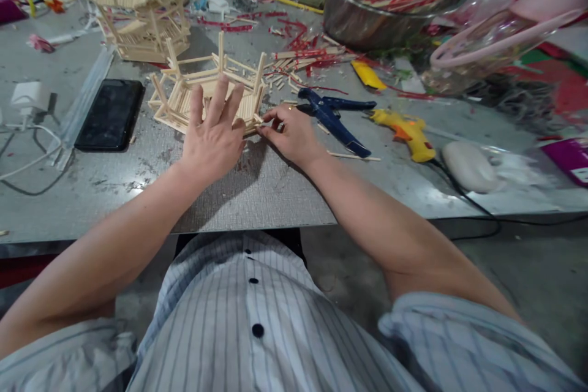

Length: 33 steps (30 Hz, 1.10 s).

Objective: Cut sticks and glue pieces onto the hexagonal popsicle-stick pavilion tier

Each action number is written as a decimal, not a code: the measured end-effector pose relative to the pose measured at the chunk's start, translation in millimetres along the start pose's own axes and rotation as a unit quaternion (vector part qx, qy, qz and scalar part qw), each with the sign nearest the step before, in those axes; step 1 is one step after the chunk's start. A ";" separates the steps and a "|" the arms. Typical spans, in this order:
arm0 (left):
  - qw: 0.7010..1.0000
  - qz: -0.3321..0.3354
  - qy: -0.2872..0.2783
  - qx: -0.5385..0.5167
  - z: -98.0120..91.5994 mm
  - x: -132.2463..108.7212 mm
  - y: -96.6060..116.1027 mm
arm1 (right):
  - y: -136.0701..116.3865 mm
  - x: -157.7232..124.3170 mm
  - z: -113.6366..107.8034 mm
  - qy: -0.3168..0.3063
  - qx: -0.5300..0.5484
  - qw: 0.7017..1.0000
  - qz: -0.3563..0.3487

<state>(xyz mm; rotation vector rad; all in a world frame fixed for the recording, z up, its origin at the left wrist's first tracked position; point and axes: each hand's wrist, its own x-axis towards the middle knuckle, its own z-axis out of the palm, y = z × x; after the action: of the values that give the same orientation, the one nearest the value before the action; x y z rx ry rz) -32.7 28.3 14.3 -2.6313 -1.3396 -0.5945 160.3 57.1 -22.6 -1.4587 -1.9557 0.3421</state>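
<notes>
A small frame of pale wooden sticks [209,82] stands on the grey table [257,187] in front of me. My left hand [214,135] rests against its near side with the fingers spread apart over the sticks. My right hand [289,131] is at the frame's near right corner, with thumb and fingers pinched on a short wooden stick [258,125] there.
A larger stick model [138,6] stands at the back left. A black phone [110,113] lies left of the frame. Blue cutters [333,116] and a yellow glue gun [407,131] lie to the right. A steel bowl [367,6] holds red-tipped sticks. Loose sticks are scattered behind.
</notes>
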 end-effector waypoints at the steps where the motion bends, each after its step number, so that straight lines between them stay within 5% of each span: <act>1: 1.000 -0.006 -0.012 0.009 1.3 1.7 1.2 | -1.0 -0.4 0.0 -0.005 -0.004 1.000 -0.005; 6: 0.996 -0.049 -0.063 0.050 1.0 7.1 3.9 | -0.7 -2.5 1.7 -0.015 -0.029 0.999 -0.024; 18: 1.000 -0.018 0.002 -0.014 0.8 6.1 -5.8 | -3.4 -8.4 3.2 -0.031 -0.046 0.996 -0.072; 33: 1.000 0.000 0.014 -0.025 3.0 5.4 -13.9 | -3.4 -5.8 4.2 -0.054 -0.012 0.995 -0.088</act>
<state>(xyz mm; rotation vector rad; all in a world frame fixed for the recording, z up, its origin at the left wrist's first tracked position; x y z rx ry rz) -40.1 41.5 12.8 -2.6521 -1.3328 -0.6692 156.0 51.4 -25.8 -1.2959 -2.1636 0.3243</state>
